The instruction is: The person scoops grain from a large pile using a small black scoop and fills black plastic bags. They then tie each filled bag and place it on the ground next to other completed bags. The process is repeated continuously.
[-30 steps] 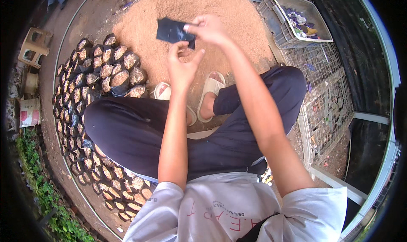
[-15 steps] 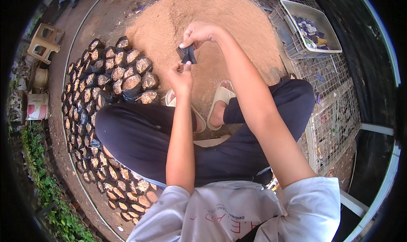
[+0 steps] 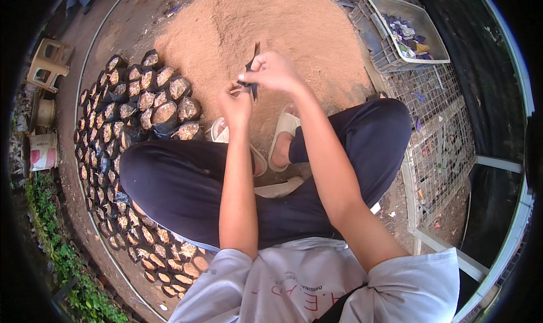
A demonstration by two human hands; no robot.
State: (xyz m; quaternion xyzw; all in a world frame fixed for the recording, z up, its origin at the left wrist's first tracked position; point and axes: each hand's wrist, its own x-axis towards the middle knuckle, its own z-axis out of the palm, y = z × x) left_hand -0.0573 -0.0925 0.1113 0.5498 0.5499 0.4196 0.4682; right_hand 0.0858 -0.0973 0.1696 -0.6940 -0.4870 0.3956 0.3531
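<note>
A small black plastic bag (image 3: 253, 89), narrow and seen nearly edge-on, is between my hands above the near slope of a heap of tan, husk-like material (image 3: 198, 37). My right hand (image 3: 274, 72) pinches it from the right, thumb pointing left. Lower and to the left, my left hand (image 3: 234, 103) has its fingertips closed at the bag's edge. Part of the bag is hidden behind the right fingers. Many black bags filled with the tan material (image 3: 164, 113) stand packed together to the left of my knee.
At the upper right, a grey crate (image 3: 390, 57) holds scraps and rests on wire mesh panels (image 3: 441, 125). A tan plastic stool (image 3: 50, 63) and a carton (image 3: 43, 152) stand at the far left. A hose (image 3: 85, 68) curves past the filled bags. Sandalled feet (image 3: 281, 139) are below my hands.
My right hand has come down and turned over the bag, which shows as a thin strip instead of a flat face. My left hand has lowered slightly. The whole view has shifted a little.
</note>
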